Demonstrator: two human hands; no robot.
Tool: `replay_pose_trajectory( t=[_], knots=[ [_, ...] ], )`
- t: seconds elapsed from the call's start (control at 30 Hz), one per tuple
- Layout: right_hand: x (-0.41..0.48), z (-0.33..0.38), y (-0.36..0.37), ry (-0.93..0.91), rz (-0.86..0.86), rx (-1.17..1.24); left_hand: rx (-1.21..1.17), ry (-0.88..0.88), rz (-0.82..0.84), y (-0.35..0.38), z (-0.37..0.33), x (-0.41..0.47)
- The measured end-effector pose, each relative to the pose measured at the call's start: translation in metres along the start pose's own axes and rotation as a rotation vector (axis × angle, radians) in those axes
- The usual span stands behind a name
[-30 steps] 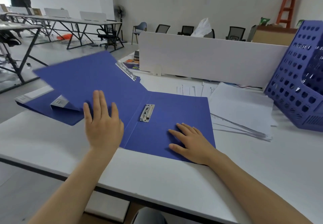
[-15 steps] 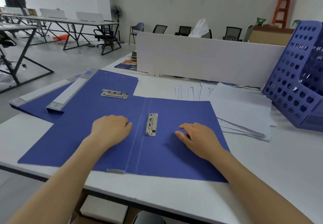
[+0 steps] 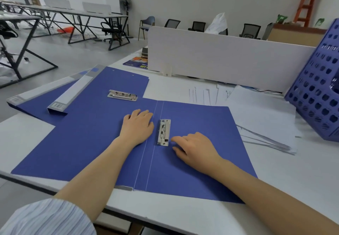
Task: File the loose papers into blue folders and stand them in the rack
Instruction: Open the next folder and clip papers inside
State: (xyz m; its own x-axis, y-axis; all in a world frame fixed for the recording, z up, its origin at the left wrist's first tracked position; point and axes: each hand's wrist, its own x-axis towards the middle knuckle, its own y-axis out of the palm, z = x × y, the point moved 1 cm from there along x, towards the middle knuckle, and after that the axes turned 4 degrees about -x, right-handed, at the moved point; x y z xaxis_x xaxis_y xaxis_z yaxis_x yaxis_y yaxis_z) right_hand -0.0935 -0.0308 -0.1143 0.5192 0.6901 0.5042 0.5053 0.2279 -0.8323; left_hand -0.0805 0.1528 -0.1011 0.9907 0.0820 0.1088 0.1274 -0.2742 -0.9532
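Both hands lie palm down with nothing in them, and both arms reach forward from the body.

The left hand lies flat, its fingers close together and pointing away from the person, bent a little at the knuckles. The bare left forearm runs straight back to a striped sleeve bunched near the elbow. The right hand sits slightly nearer the body, its wrist turned so the loose fingers point across toward the left side. The bare right forearm comes in on a slant from the lower right. The two hands are near each other but do not touch.
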Motion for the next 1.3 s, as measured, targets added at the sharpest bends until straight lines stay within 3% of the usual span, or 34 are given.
replay_pose_trajectory(
  t=[0.1, 0.5, 0.8, 1.1, 1.2, 1.3],
  knots=[
    [0.014, 0.019, 0.002, -0.004, -0.042, 0.086, 0.042, 0.000, -0.002, 0.002, -0.001, 0.001],
    [0.018, 0.028, 0.001, -0.075, -0.058, -0.015, 0.000, -0.014, -0.005, 0.001, 0.000, 0.001],
    [0.019, 0.029, -0.006, -0.080, 0.017, -0.073, -0.013, -0.002, 0.000, 0.001, 0.002, 0.000],
    [0.021, 0.010, -0.010, -0.052, -0.196, -0.110, -0.013, 0.010, 0.010, 0.001, 0.003, 0.000],
    [0.033, 0.005, -0.004, 0.049, -0.196, -0.118, -0.013, 0.020, 0.011, 0.001, 0.004, 0.000],
    [0.054, -0.006, -0.001, 0.288, -0.119, 0.013, -0.023, 0.018, 0.009, 0.001, 0.005, 0.000]
  ],
)
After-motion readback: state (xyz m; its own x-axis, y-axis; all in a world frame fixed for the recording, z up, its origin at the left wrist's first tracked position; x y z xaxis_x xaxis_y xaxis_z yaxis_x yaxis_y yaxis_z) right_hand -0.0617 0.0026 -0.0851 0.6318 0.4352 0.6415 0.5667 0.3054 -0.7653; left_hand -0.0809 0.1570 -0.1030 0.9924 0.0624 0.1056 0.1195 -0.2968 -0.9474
